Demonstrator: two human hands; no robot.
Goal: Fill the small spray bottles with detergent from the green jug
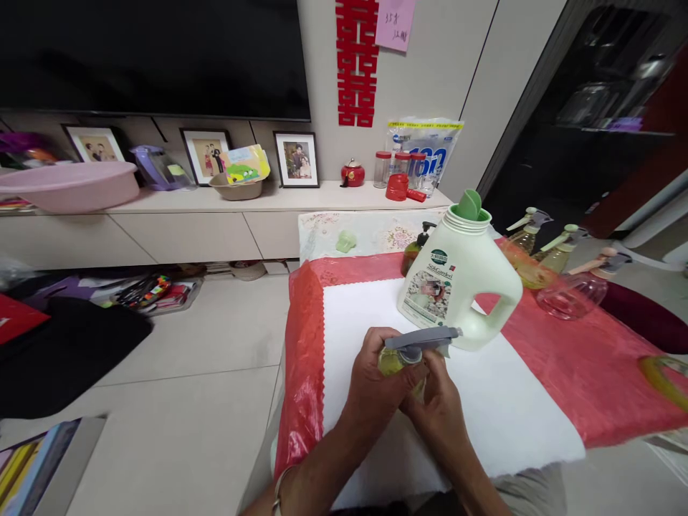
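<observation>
Left hand (376,380): wrapped around the spray bottle (411,351), fingers bent, a bangle (278,491) on that wrist.
Right hand (438,401): closed on the same bottle from the other side, its fingertips partly hidden.
Spray bottle: between both palms above the white cloth (352,322), its grey head tilted slightly, the nozzle end to the right (the body looks yellowish, though the hands cover most of it).
White cloth: spread over the red table cover (548,369).
Pale green jug (456,265): upright just beyond the hands, a green scoop-like piece (469,205) in its mouth.
Dark pump bottle (411,258): behind the jug's left side, partly covered by it.
Three other spray bottles (572,294): grouped right of the jug.
Light green piece (346,241): lying on the table's far end.
Low cabinet (290,201): behind the table, bearing a red teapot (353,175) and red-lidded jars (382,172).
</observation>
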